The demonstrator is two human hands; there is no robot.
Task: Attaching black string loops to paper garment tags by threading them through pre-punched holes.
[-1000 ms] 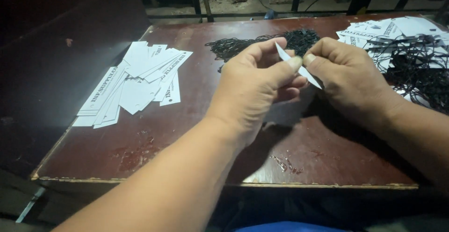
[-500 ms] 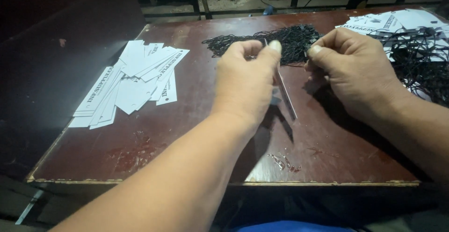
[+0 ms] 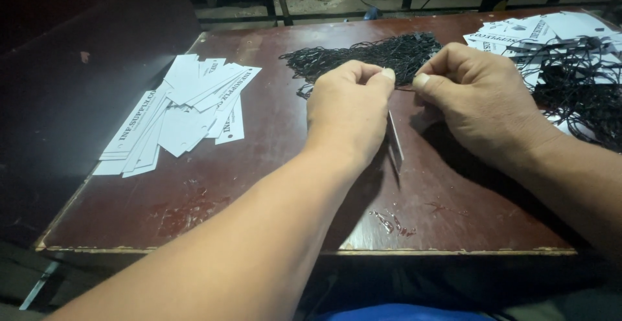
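White paper tag is seen edge-on in the head view, hanging below the fingertips at the worktop's centre. It is pinched by the left hand, fingers closed narrowly; the right hand is closed on a thin black string just beside it. A heap of black strings lies at twelve o'clock, partly hidden behind both hands. A fanned stack of white tags rests at nine o'clock, and tags tangled with strings at two o'clock on the dark red worktop.
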